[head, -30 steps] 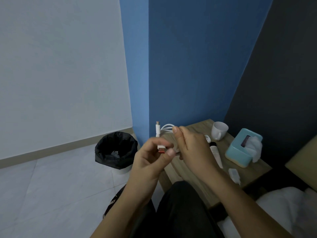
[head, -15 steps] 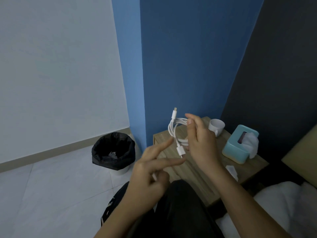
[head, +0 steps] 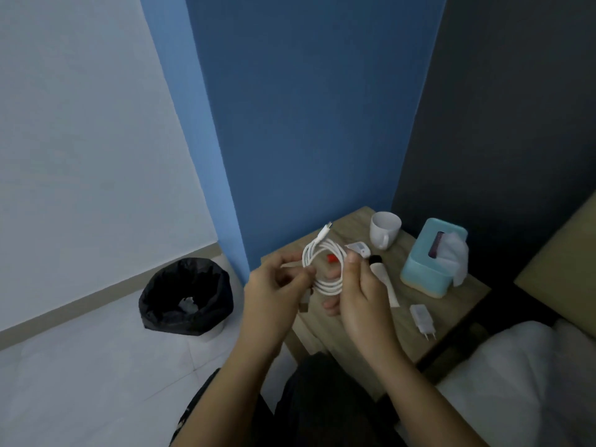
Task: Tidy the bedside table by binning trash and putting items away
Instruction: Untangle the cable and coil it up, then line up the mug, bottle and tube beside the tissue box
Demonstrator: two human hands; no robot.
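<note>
Since half a second ago the left hand (head: 269,290) has come back up to the white cable (head: 323,267), and the coil has opened into a rounder loop held lower over the desk (head: 458,301). Left fingers (head: 303,274) pinch the loop's left side; one plug end hangs down just below them. The right hand (head: 362,296) grips the loop's right side, thumb on top and fingers curled behind. A second plug sticks up and away above the coil, beyond both sets of fingertips.

Just past the right fingers lie a small red item (head: 331,258) and a small white packet (head: 358,248), both on the desk. A white tube with a black cap (head: 382,279) lies right beside the right hand, partly hidden by it. Farther right of the fingers stands a white mug (head: 384,230), and beyond that a light blue tissue box (head: 430,262) with tissue sticking out. A white charger plug (head: 422,319) lies on the desk to the right of the right wrist. Well to the left of the left fingers, a black-lined bin (head: 186,296) sits on the floor.
</note>
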